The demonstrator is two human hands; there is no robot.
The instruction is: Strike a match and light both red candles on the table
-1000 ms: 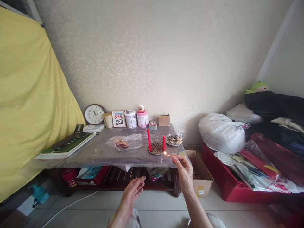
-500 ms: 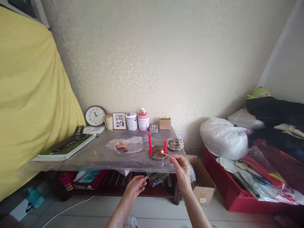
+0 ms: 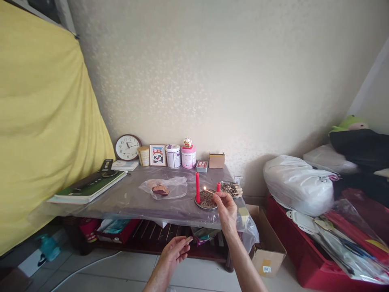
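Note:
My right hand (image 3: 225, 205) pinches a burning match (image 3: 208, 190), its flame held over a round metal dish (image 3: 206, 200) full of dark bits. A tall red candle (image 3: 197, 187) stands at the dish's left edge. A short red candle (image 3: 218, 187) stands at its right, partly behind my fingers. My left hand (image 3: 176, 251) hovers low in front of the table (image 3: 127, 201), fingers curled round a small matchbox (image 3: 186, 241). A second dish with spent matchsticks (image 3: 231, 188) lies just right of the candles.
The low table is covered in plastic sheet. At its back stand a clock (image 3: 128, 147), a panda picture (image 3: 157, 155), tins (image 3: 173, 156) and small boxes. A plastic bag (image 3: 162, 187) and books (image 3: 88, 188) lie left. A cardboard box (image 3: 263, 243) and red bins with bags sit right.
My right hand has carried the lit match leftward and up from the table's front edge to above the dish between the candles. The camera has shifted left.

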